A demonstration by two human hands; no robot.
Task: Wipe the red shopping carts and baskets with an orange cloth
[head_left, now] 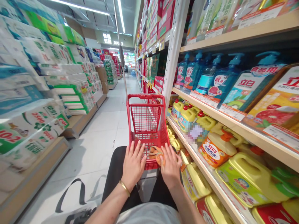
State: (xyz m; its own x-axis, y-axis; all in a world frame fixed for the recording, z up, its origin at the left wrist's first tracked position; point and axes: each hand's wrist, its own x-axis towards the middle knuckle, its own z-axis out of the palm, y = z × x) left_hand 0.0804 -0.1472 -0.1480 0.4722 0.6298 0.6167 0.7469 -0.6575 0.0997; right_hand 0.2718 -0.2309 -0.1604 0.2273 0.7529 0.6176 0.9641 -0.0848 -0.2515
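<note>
A small red shopping basket cart [147, 119] with mesh walls stands between my knees. My left hand [135, 160] lies over its near left edge, palm down and fingers spread, with a gold bangle on the wrist. Over the near right edge, my right hand [170, 163] rests on an orange cloth [156, 153], its fingers bent over the cloth's right side. A thin pole [121, 56] rises beside the far left corner of the cart.
On the right, shelves [219, 115] hold blue pump bottles [218, 81] and yellow detergent jugs [249, 177]. Stacked tissue packs [35, 124] line the left side. A white bag [77, 205] with black straps is on the floor at lower left.
</note>
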